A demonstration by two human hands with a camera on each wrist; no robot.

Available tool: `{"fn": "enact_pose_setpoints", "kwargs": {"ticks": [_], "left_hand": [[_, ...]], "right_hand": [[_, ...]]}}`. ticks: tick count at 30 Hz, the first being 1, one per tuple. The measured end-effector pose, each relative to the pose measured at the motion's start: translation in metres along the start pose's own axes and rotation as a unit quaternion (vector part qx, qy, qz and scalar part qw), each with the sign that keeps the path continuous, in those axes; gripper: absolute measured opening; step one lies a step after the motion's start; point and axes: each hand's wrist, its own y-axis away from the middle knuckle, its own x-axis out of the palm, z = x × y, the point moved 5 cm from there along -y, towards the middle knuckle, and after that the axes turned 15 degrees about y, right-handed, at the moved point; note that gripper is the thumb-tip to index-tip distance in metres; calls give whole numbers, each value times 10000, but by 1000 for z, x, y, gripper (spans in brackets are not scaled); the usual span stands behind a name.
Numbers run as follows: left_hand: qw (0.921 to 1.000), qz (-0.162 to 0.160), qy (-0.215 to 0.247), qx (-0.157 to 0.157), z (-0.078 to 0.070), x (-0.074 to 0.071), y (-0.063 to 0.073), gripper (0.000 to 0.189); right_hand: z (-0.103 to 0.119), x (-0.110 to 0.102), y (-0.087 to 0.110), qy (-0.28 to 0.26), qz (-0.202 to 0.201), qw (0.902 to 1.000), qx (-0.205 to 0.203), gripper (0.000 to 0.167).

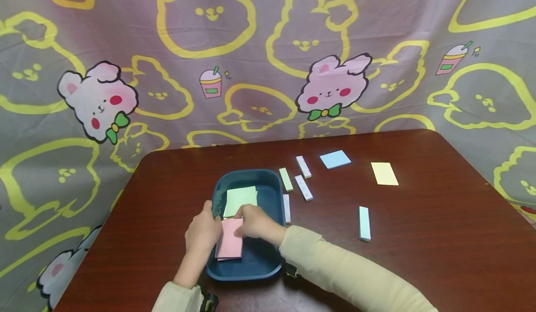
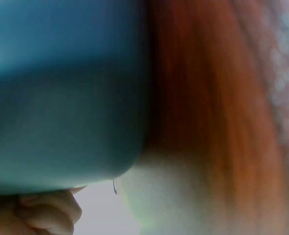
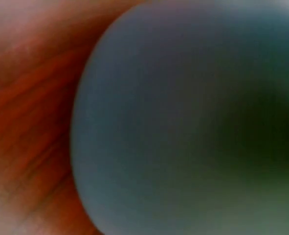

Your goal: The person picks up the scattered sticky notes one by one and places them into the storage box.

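Observation:
A dark blue tray (image 1: 264,256) sits near the table's front edge, with a pale green sticky-note pad (image 1: 240,200) in its far half. Nearer lies a pink sticky-note pad (image 1: 230,244) along the left wall. My right hand (image 1: 256,222) reaches over the right rim and pinches the pink pad by its right side. At the left rim my left hand (image 1: 201,230) grips the tray, its thumb at the pad's upper left corner. Curled fingers (image 2: 51,213) show below the blurred tray wall in the left wrist view. The right wrist view shows only the tray's outside and table.
Right of the tray lie a green strip (image 1: 286,179), several whitish strips (image 1: 304,188) and a light blue strip (image 1: 365,223). Farther back are a blue pad (image 1: 335,159) and a yellow pad (image 1: 384,173). A patterned cloth (image 1: 259,46) hangs behind the brown table (image 1: 439,237).

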Motion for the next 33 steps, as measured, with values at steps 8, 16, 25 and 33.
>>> {"fn": "enact_pose_setpoints", "kwargs": {"ticks": [8,16,25,33], "left_hand": [[10000,-58,8,74,0,0,0,45],[9999,-85,2,90,0,1,0,44],[9999,-61,-1,97,0,1,-1,43],[9999,-53,14,87,1,2,-1,43]], "right_hand": [[0,3,-2,510,-236,9984,-60,23],[2,3,-3,953,-313,9949,-137,24],[3,5,-6,1121,-350,9928,-226,24],[4,5,-5,1118,-308,9930,-206,24]]}}
